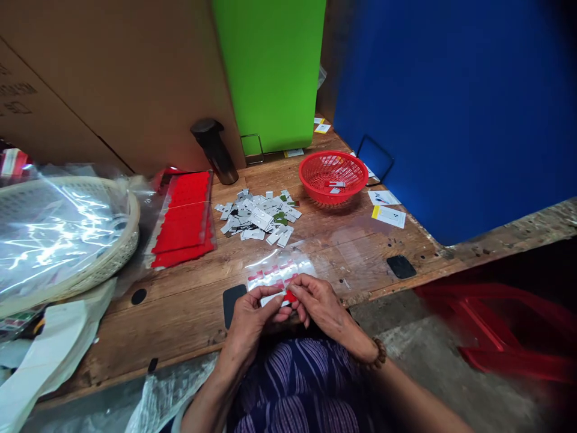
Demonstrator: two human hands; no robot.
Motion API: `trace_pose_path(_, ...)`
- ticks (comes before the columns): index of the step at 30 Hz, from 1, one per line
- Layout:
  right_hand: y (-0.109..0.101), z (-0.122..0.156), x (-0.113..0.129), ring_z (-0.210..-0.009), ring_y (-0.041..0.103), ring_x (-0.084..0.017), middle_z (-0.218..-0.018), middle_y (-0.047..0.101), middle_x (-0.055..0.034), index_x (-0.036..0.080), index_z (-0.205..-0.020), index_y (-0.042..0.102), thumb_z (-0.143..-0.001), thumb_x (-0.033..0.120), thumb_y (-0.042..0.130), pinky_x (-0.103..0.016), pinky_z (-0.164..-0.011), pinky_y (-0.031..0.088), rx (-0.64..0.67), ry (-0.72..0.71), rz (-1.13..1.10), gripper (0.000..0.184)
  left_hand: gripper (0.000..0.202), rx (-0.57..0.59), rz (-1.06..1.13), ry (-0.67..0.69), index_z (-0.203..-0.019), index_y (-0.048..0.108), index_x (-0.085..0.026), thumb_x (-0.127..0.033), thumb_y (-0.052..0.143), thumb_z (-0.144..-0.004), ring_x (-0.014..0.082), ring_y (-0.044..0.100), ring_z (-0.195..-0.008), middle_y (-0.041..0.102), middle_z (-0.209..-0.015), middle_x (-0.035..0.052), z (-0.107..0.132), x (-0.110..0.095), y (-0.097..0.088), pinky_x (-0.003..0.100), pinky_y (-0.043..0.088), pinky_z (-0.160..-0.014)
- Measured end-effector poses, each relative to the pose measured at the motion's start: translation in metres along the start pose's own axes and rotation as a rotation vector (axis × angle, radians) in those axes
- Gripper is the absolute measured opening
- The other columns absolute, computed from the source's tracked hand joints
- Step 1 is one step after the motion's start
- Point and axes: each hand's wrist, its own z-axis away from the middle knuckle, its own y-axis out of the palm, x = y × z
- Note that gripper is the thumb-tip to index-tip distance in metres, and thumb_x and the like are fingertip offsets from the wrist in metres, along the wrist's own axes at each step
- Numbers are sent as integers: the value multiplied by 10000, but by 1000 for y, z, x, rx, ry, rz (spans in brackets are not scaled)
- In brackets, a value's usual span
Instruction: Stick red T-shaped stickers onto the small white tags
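Near the table's front edge, my left hand [252,314] is closed on a small flat silver-white plate [272,299], thumb on top. My right hand [323,305] meets it from the right, its thumb and fingers pinched on a small red piece [290,296] at the plate's right end. Whether the red piece is stuck to the plate cannot be made out. Just beyond my fingers lies a clear plastic sheet [306,264] with rows of red shapes. A loose pile of notched silver plates [261,216], a few showing green, lies farther back.
A red basket [333,195] with a few plates stands behind right, beside printed cards [388,216]. Left are red sheets [183,216], a dark bottle [216,153] and a pale basket [130,225] with plastic bags. Green [274,72] and blue panels [446,120] rise behind.
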Motion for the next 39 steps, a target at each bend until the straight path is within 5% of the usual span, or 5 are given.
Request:
trace_pose_path(15, -11, -22, 7, -295, 451, -64, -480, 563, 51, 163, -721, 501, -709, 448, 641, -163, -295, 351, 121, 130, -134, 317, 459, 119, 25, 105, -907, 584, -99, -377, 759, -587, 138, 663, -575, 698, -658, 75, -21, 8, -6, 213, 520, -582)
trace_pose_path(22, -73, -72, 57, -483, 533, -58, -639, 607, 26, 176, -770, 546, -650, 323, 734, -163, -467, 470, -305, -191, -479, 267, 519, 44, 116, 152, -927, 583, -112, -417, 777, -555, 171, 681, -710, 694, -802, 96, -41, 26, -15, 247, 540, -654)
trace_pose_path(27, -78, -112, 64, -524, 545, -91, -716, 615, -12, 188, -811, 543, -745, 402, 598, -225, -497, 475, -314, -258, -112, 230, 540, 40, 110, 166, -908, 595, -108, -460, 771, -538, 179, 681, -714, 692, -798, 101, -48, 33, -14, 246, 538, -650)
trace_pose_path(35, -40, -133, 41, -815, 501, -159, -827, 541, -18, 174, -764, 603, -625, 68, 595, -285, -763, 383, -159, -349, 448, 175, 576, 41, 122, 162, -883, 604, -113, -497, 777, -490, 189, 682, -716, 697, -793, 103, -47, 33, -14, 258, 536, -650)
trace_pose_path(39, -38, -134, 39, -749, 455, -148, -772, 499, -7, 167, -719, 552, -635, 41, 539, -268, -719, 345, -149, -388, 619, 152, 566, 56, 131, 144, -876, 603, -109, -478, 788, -488, 178, 679, -711, 702, -803, 111, -43, 28, -14, 245, 531, -646)
